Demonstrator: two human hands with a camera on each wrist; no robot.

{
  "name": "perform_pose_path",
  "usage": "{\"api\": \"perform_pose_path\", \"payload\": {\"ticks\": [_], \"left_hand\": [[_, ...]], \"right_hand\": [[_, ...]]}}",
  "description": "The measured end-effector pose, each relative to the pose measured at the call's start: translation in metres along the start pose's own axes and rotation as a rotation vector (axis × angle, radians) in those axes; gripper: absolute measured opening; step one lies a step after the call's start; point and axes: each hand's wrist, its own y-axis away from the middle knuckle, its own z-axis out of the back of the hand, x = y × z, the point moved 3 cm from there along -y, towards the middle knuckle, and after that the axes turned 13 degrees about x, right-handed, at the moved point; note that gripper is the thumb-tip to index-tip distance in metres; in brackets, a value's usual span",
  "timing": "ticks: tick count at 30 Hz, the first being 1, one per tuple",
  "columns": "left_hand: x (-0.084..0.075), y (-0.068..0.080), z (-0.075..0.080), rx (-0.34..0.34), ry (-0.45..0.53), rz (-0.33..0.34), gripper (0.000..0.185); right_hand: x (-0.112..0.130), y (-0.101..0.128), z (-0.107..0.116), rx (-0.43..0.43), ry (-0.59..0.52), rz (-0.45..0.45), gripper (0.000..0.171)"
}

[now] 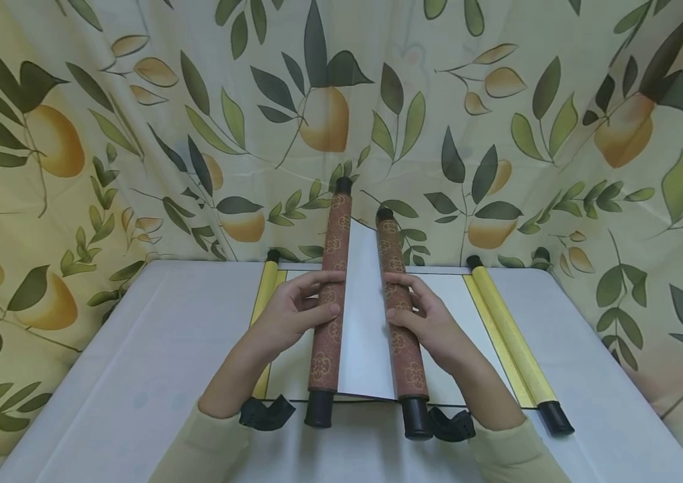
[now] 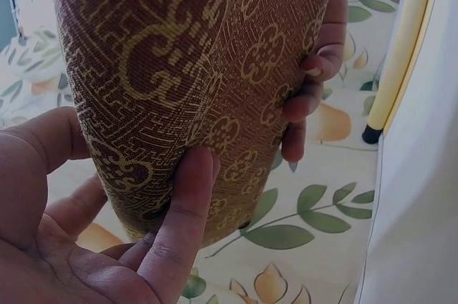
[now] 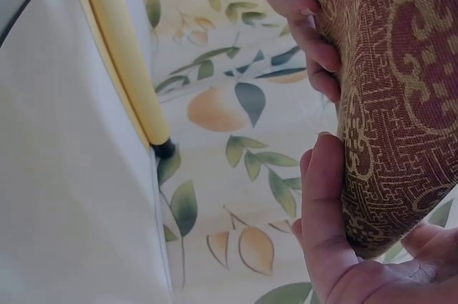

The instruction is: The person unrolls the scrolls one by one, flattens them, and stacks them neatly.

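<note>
In the frame's centre, a red-brown, gold-patterned fabric scroll with black end caps [image 1: 323,365] is held above a white table [image 1: 106,349]. The left hand [image 1: 293,305] grips its left roll, the right hand [image 1: 438,329] its right; fingers and thumbs curl round both. Beneath, a pale scroll with yellow rods [image 1: 513,335] looks fully spread; the red-brown one seems only partly open, with much left rolled.
</note>
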Motion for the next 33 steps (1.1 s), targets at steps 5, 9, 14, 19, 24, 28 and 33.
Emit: {"api": "perform_pose_path", "payload": {"ticks": [5,9,14,19,24,28,33], "left_hand": [[0.0005,0.0000,0.0008,0.008,-0.001,-0.015,0.048],[-0.0007,-0.0002,0.0011,0.006,-0.006,-0.017,0.048],[-0.0023,0.0014,0.0020,0.002,-0.008,-0.012,0.047],[-0.0028,0.0027,0.0036,0.001,-0.013,-0.013,0.048],[-0.0028,0.0013,0.0045,0.000,-0.013,-0.022,0.048],[-0.0028,0.0006,0.0057,-0.004,-0.015,-0.027,0.047],[-0.0021,0.0013,0.0066,-0.007,-0.005,-0.015,0.048]], "right_hand": [[-0.0003,0.0003,0.0006,-0.003,0.005,-0.009,0.061],[-0.0003,0.0008,0.0023,-0.009,0.011,-0.004,0.060],[-0.0005,-0.0007,0.0020,-0.004,0.015,-0.001,0.061],[-0.0012,-0.0030,0.0011,-0.002,0.015,-0.008,0.061],[-0.0005,-0.0030,0.0025,-0.005,0.030,0.004,0.060],[-0.0004,-0.0031,0.0032,0.001,0.022,0.013,0.060],[-0.0012,-0.0028,0.0033,0.005,0.010,0.001,0.061]]}}
